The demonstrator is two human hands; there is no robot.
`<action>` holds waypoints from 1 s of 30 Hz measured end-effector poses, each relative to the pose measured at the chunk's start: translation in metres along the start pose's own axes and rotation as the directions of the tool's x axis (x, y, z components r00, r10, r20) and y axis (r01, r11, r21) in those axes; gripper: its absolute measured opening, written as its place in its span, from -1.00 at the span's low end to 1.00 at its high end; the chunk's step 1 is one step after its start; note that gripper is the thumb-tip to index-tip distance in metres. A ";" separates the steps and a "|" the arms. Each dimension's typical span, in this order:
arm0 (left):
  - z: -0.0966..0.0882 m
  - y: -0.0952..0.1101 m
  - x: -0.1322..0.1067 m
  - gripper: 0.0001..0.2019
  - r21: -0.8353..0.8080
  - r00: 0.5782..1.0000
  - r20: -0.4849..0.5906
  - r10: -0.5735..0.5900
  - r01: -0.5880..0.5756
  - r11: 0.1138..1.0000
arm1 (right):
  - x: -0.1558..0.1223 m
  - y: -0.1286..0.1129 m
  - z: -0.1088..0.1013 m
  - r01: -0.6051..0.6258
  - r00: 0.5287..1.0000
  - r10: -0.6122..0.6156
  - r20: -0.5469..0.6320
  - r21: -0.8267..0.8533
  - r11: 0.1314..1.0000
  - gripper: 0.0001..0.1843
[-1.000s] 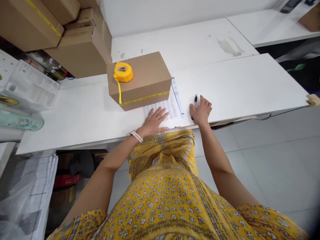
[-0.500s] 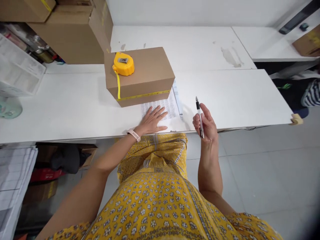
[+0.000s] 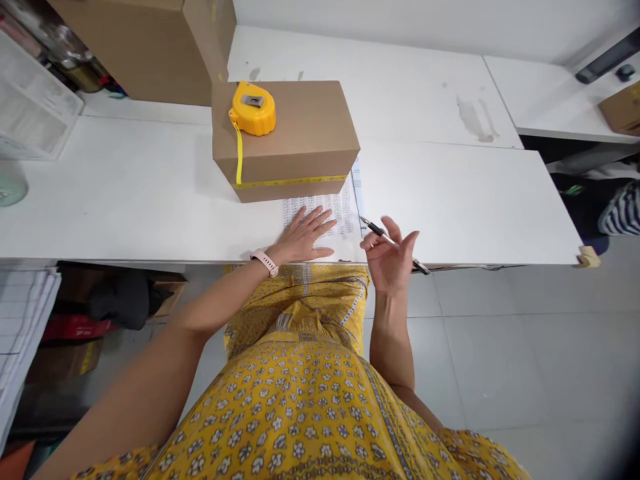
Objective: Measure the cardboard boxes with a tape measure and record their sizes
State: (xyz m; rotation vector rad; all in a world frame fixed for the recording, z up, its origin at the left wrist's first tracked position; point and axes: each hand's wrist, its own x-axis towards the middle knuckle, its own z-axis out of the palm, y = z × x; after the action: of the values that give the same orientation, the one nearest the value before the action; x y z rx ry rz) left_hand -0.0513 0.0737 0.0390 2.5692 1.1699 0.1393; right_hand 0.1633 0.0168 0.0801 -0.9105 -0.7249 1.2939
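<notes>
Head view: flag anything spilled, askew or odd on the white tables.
Grey smears stain the far table top, like a dried spill. The printed sheet lies partly trapped under the cardboard box. Nothing else stands out.

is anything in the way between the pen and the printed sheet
Nothing visible between the pen in the right hand and the bare right edge of the printed sheet. The left hand covers its near part; the cardboard box sits on its far part.

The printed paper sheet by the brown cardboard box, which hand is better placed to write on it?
Right, probably: the right hand holds the black pen, tip near the printed white paper sheet; the left hand lies flat on that sheet.
</notes>
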 end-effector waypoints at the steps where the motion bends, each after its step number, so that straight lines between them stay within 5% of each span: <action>1: 0.000 0.001 0.000 -0.22 0.001 1.000 -0.001 -0.005 0.005 1.000 | 0.004 0.007 0.003 -0.019 1.000 0.018 -0.006 -0.022 1.000 -0.36; 6: 0.000 0.003 0.002 -0.22 0.003 1.000 -0.007 -0.023 0.023 1.000 | 0.029 0.043 -0.006 0.005 0.999 -0.015 -0.046 -0.218 0.976 -0.47; 13: 0.000 0.003 0.003 -0.22 0.006 1.000 -0.007 -0.027 0.027 1.000 | 0.050 0.054 -0.032 0.183 0.922 -0.319 -0.222 -0.475 0.861 -0.70; 19: -0.002 0.004 0.002 -0.22 0.016 1.000 -0.003 -0.029 0.029 0.999 | 0.050 0.051 -0.036 0.191 0.959 -0.270 -0.085 -0.507 0.841 -0.63; 25: -0.002 0.005 0.002 -0.23 0.000 0.999 -0.023 -0.025 0.025 1.000 | 0.036 0.057 -0.015 0.202 0.974 -0.224 0.029 -0.555 0.807 -0.71; 30: 0.000 -0.004 0.004 -0.31 -0.156 0.996 -0.069 -0.055 0.044 0.987 | 0.029 0.062 -0.005 0.215 0.970 -0.107 0.217 -0.564 0.797 -0.76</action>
State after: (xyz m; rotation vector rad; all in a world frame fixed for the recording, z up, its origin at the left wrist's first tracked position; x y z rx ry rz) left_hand -0.0517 0.0789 0.0380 2.4165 1.1981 0.3032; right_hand 0.1426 0.0471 0.0215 -1.2018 -1.3633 1.0101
